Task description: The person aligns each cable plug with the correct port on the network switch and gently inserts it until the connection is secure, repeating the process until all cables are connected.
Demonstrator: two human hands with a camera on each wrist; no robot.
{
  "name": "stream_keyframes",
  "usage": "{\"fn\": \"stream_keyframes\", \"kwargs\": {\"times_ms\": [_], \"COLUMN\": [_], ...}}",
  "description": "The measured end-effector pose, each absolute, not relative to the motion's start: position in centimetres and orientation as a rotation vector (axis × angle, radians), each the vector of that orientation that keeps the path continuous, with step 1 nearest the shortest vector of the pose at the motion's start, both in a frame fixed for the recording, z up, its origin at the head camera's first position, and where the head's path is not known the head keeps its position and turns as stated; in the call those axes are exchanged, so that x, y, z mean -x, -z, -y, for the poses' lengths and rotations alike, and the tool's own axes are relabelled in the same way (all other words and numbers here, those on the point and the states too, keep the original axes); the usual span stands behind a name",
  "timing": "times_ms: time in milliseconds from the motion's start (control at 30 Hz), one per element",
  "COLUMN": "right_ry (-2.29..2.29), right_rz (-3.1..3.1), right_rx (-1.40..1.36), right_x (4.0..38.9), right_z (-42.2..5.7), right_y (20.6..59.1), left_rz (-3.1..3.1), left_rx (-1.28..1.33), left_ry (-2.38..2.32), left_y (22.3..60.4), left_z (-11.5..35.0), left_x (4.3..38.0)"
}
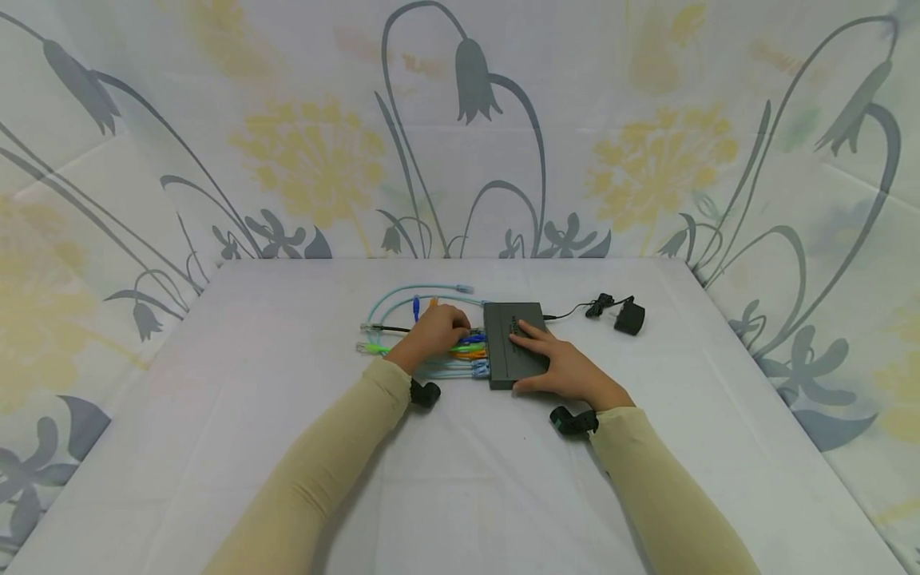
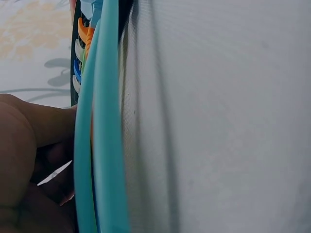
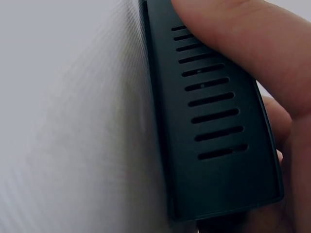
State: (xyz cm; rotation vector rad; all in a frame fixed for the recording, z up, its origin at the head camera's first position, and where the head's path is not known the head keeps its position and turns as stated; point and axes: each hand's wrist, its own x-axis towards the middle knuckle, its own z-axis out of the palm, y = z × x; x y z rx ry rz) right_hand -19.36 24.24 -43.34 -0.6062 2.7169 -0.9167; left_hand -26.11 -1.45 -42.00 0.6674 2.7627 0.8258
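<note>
A dark grey network switch lies flat on the white table, with its row of ports facing left. My right hand holds it, fingers spread over the top and thumb against the near side, where the right wrist view shows slotted vents. At the ports, my left hand has its fingertips pinched together by the switch's left edge. A black network cable runs into that hand; its gripped end is hidden. Plugged in nearer me are blue, green, orange and light-blue cables.
A black power adapter lies right of the switch, joined to it by a cord with a bundled part. Light-blue cable loops curve behind my left hand. A loose green plug points left.
</note>
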Motion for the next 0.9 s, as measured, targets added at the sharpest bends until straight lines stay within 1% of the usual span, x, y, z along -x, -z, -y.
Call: {"fn": "stream_keyframes", "kwargs": {"times_ms": [433,767,900], "right_ry": [0.862,0.690,0.664], "right_rz": [-2.719,-2.775,-2.799], "right_rx": [0.640,0.631,0.637], "right_x": [19.6,19.3,19.2], "right_z": [-23.9,-24.5,-24.8], "right_y": [43.1,41.8,41.1], "left_rz": [-2.773,-2.838,-2.903], "left_rx": [-0.674,-0.681,-0.733], "left_ry": [-0.799,-0.732,-0.700], "left_y": [42.1,40.7,40.3], "left_z": [2.5,3.6,4.4], "left_x": [25.9,25.2,24.9]}}
